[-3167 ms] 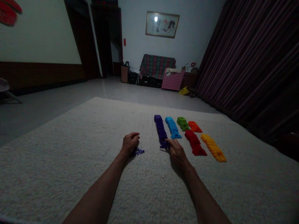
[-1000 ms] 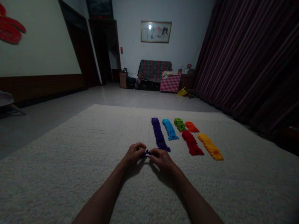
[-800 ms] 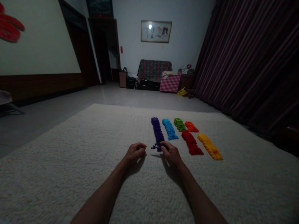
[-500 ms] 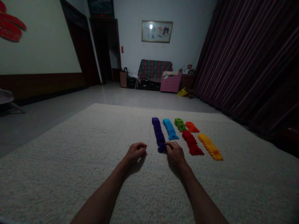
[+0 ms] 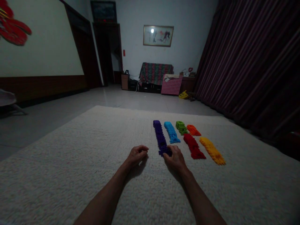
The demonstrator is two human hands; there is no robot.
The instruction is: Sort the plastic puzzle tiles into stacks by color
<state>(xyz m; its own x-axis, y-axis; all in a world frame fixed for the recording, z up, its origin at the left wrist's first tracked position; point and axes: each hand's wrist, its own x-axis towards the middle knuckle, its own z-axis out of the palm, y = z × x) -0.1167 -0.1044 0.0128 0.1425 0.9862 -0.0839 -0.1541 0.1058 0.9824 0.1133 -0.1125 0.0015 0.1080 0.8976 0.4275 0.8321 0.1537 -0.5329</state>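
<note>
so the right hand point(image 5: 177, 158) is on the near end of the purple strip point(image 5: 159, 134), thumb on one side and index finger on the other with purple bits between them. can't tell if those fingers point(image 5: 172, 148) are really clamped or just resting there. the strip runs straight away from them, slightly to their left. left hand point(image 5: 136, 156) sits just left of that near end, well short of touching it, fingers curled toward the thumb, and i can't tell whether the tips meet. just past the right fingers is the blue strip point(image 5: 171, 132). red strip point(image 5: 193, 147) is off to their right, yellow strip point(image 5: 212, 151) further right again. green pile point(image 5: 181, 127) and orange pile point(image 5: 193, 130) sit beyond them, out to the right. everything's on a cream textured cover point(image 5: 98, 134).
</note>
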